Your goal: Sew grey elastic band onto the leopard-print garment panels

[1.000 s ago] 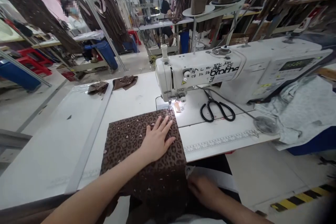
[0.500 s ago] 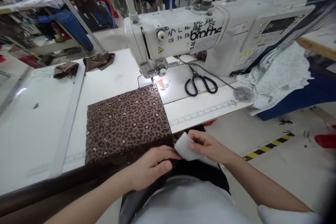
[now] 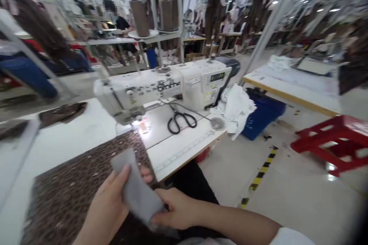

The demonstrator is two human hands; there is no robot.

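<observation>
One big spotted cloth is lying on the white desk, with its top corner reaching close to the needle. Next along, the left hand is pinching a grey strip, thumb on one side and fingers on the other. The strip is hanging in the air between both hands, above the cloth, and bending a little. The right hand is squeezing it lower down, its grip closed tight. So the strip is being held up, not lying flat and not going under the needle. The cloth is looking ready in its spot, but blur is hiding any stitches.

On the desk, a dark brown bundle is resting at the left. The sewing machine is standing in the middle, its little light shining. Black scissors are lying just beside it. Crumpled white cloth is drooping over the right edge, by a blue bin.

Around the room, a worker is sitting far back, brown thread cones are standing nearer, striped tape is crossing the floor, and a red stool is resting at the right.
</observation>
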